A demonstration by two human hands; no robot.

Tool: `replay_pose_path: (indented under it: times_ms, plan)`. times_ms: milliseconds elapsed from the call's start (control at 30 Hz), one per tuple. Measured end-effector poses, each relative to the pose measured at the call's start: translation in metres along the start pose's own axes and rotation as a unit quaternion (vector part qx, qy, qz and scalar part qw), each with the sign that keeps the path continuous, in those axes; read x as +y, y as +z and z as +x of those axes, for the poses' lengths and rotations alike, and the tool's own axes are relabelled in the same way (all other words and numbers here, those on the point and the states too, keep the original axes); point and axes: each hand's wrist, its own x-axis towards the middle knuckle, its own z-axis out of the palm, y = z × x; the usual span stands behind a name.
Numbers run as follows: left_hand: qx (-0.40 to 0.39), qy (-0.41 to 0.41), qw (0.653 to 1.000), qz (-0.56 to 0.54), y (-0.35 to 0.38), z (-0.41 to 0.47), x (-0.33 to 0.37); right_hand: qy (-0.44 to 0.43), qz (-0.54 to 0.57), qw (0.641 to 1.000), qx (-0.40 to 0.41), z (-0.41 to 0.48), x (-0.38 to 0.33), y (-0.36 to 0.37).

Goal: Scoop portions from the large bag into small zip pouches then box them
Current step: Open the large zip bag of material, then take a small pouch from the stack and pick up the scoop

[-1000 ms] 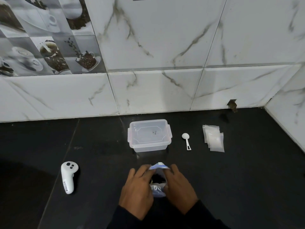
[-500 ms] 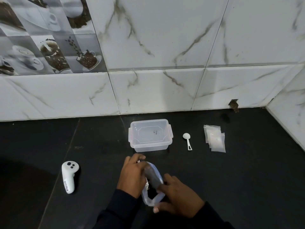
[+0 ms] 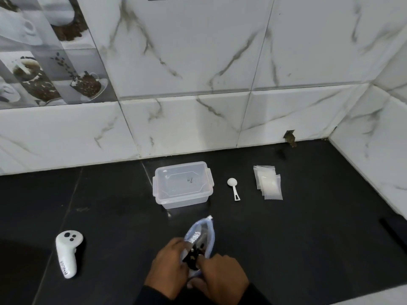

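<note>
The large clear bag, with a blue zip edge and dark contents, stands on the black counter near the front. My left hand grips its left side and my right hand grips its right side, low down. Behind it sits a clear plastic box with its lid on. A white scoop lies to the right of the box. Further right lies a small pile of clear zip pouches.
A white hand controller lies on the counter at the left. Marble wall tiles close the back, and a side wall closes the right. The counter's front edge shows at the lower right.
The bag has turned and now stands taller, with its mouth pointing toward the box. Both hands slid down to grip it lower. The view shifted slightly.
</note>
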Motion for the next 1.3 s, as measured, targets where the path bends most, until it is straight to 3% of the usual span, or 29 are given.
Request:
replay_pose_path:
  times_ms: [200, 300, 400, 500, 633, 767, 900, 1100, 1300]
  plan:
    - [-0.010, 0.086, 0.996, 0.024, -0.014, 0.022, -0.023, 0.004, -0.012, 1.000, 0.025, -0.002, 0.025, -0.019]
    - [-0.016, 0.121, 0.992, 0.032, -0.018, 0.032, -0.033, -0.039, 0.154, 0.987, 0.037, -0.008, 0.041, -0.040]
    - [-0.002, 0.121, 0.992, 0.027, -0.019, 0.037, -0.035, 0.017, 0.355, 0.918, 0.176, 0.003, 0.078, -0.053]
    - [0.007, 0.110, 0.994, 0.018, -0.020, 0.038, -0.034, 0.189, 0.367, 0.852, 0.322, 0.035, 0.155, -0.054]
    - [-0.024, 0.104, 0.994, 0.019, -0.026, 0.031, -0.029, 0.324, 0.380, 0.786, 0.365, 0.068, 0.254, -0.052]
    - [0.001, 0.082, 0.996, -0.024, -0.037, 0.037, 0.001, 0.355, 0.364, 0.782, 0.359, 0.086, 0.301, -0.056]
    - [0.068, 0.087, 0.981, -0.159, -0.032, 0.087, 0.062, 0.359, 0.378, 0.780, 0.346, 0.097, 0.319, -0.058]
    - [-0.066, -0.011, 0.953, -0.296, 0.049, 0.221, 0.149, 0.324, 0.435, 0.779, 0.315, 0.102, 0.324, -0.059]
    - [-0.100, -0.149, 0.927, -0.328, 0.125, 0.267, 0.180, 0.312, 0.464, 0.757, 0.337, 0.101, 0.322, -0.062]
